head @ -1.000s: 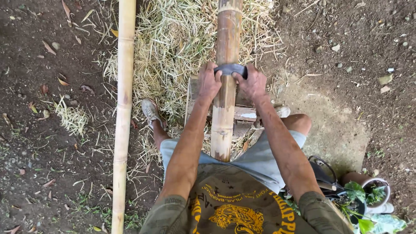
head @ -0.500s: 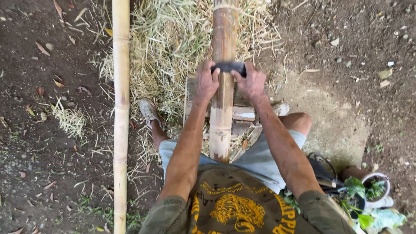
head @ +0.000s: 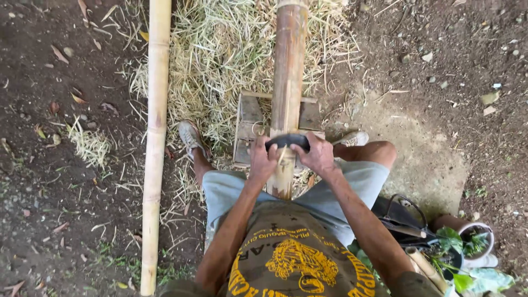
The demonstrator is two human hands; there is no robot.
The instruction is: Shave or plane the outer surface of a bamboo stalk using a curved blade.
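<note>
Brown bamboo pole (head: 288, 82) lies along a low wooden stand (head: 248, 124), running between the seated person's knees; straw shavings (head: 220, 49) heaped under and around it. A second, paler bamboo pole (head: 155, 137) lies on the dirt well to the left, untouched. Step in hand looks like scraping the skin off the brown pole with a curved dark blade (head: 287, 141) set crosswise on it (a pull toward the body is my read). Next move would call for even pressure at both ends and a straight draw down the pole. Left hand (head: 263, 159) clenched on the blade's left end, right hand (head: 316, 155) clenched on its right end. Both forearms extended forward, wrists low, knuckles up.
</note>
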